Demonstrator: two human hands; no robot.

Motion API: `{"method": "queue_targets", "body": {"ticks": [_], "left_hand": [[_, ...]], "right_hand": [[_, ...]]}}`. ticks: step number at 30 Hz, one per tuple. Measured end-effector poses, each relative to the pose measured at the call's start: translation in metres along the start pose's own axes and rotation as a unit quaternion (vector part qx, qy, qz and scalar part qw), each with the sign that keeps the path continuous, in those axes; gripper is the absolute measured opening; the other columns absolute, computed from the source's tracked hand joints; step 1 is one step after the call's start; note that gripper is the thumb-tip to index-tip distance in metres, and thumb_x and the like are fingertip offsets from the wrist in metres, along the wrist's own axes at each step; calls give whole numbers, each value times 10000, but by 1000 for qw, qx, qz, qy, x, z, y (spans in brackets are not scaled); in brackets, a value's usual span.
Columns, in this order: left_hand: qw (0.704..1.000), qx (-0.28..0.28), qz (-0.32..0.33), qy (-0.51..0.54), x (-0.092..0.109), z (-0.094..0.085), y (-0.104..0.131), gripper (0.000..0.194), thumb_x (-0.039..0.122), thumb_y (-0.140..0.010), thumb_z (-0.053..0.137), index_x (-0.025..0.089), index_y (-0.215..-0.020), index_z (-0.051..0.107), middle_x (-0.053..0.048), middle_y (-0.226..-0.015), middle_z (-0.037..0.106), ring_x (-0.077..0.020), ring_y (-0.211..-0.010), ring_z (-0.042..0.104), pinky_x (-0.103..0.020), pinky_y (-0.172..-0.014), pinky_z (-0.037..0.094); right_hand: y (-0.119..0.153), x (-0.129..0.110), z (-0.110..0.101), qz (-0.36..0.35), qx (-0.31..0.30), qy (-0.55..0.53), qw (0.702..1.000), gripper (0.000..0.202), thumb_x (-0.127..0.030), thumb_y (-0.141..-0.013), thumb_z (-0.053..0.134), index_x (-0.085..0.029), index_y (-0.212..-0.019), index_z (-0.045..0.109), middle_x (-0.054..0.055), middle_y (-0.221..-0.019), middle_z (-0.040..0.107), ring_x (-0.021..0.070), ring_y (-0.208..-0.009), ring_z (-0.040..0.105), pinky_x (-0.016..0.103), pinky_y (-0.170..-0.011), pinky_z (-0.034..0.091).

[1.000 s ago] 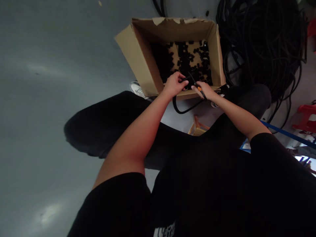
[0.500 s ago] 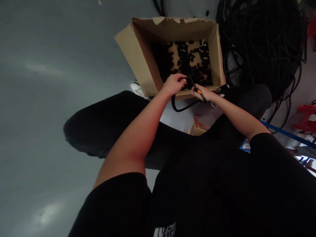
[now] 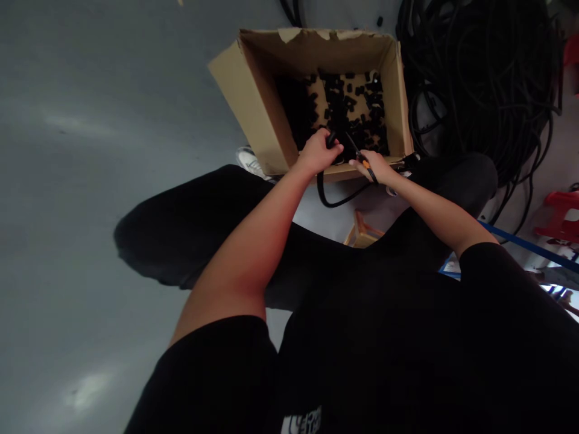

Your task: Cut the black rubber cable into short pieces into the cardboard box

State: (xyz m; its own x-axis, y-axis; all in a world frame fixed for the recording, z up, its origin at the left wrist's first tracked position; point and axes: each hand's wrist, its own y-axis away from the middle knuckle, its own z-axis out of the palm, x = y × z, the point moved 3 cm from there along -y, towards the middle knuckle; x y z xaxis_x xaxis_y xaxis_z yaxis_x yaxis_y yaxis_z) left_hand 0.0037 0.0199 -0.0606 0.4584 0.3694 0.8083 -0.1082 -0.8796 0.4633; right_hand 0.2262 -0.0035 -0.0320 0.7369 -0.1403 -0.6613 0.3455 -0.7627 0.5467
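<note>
My left hand (image 3: 319, 152) is closed round a black rubber strip (image 3: 332, 204), whose end sticks up between thumb and fingers. From that hand the strip loops down and back toward my right wrist. My right hand (image 3: 374, 166) is closed on scissors (image 3: 365, 163) with black and orange handles, their blades pointing up and left, apart from the strip's end. Both hands are over the near edge of a cardboard box (image 3: 271, 114). Many short black cut pieces (image 3: 335, 99) lie on the bottom of the box.
A large heap of black strip (image 3: 493, 78) lies on the floor right of the box. A small wooden stool (image 3: 362, 232) stands between my legs. Red plastic stools (image 3: 561, 216) and a blue strap (image 3: 525, 241) are at the right. One loose black piece (image 3: 379, 22) lies behind the box.
The scissor blades have come away from the strip, slightly right. My left hand has turned, and the strip's end now points up in its fingers.
</note>
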Motion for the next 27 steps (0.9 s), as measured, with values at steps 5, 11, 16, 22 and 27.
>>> {"method": "queue_targets", "body": {"ticks": [5,11,16,22,27], "left_hand": [[998,-16,-31,-58,-2,-5,-1,126,215,-1077,791,207,-1201,814,-113,-1063,857,-372,-1222,870,-539,-1299,685],[968,-147,-42,-199,10,13,13,297,257,-1112,793,159,-1392,808,-213,-1270,912,-447,-1370,891,-491,-1235,684],[969,-183,3,-169,19,20,22,427,282,-986,918,166,-1372,778,-207,-1173,910,-490,-1312,910,-477,-1124,704],[981,-180,-47,-54,25,13,23,318,249,-1057,919,220,-1285,699,-56,-863,792,-300,-787,807,-450,-924,701],[995,-93,-22,12,22,-1,11,159,209,-1134,829,234,-1209,691,-86,-1029,841,-241,-806,767,-454,-973,720]], "right_hand": [[-1,10,11,49,-50,-55,996,327,-405,-1180,872,-233,-1065,619,-14,-868,643,168,-829,661,297,-847,530],[-16,17,29,-8,-13,-300,954,544,-530,-1110,1015,-271,-1204,545,-43,-973,646,148,-788,689,255,-728,584],[-16,17,26,-59,-37,-336,939,616,-626,-1115,1004,-271,-1352,561,-51,-932,622,181,-794,697,293,-746,632],[-14,12,12,-1,24,-366,930,516,-538,-1116,952,-284,-1314,549,-64,-879,592,193,-762,695,295,-713,629],[-18,15,10,61,83,-377,921,383,-351,-1110,843,-293,-1341,543,-72,-893,594,189,-800,713,274,-737,630]]}}
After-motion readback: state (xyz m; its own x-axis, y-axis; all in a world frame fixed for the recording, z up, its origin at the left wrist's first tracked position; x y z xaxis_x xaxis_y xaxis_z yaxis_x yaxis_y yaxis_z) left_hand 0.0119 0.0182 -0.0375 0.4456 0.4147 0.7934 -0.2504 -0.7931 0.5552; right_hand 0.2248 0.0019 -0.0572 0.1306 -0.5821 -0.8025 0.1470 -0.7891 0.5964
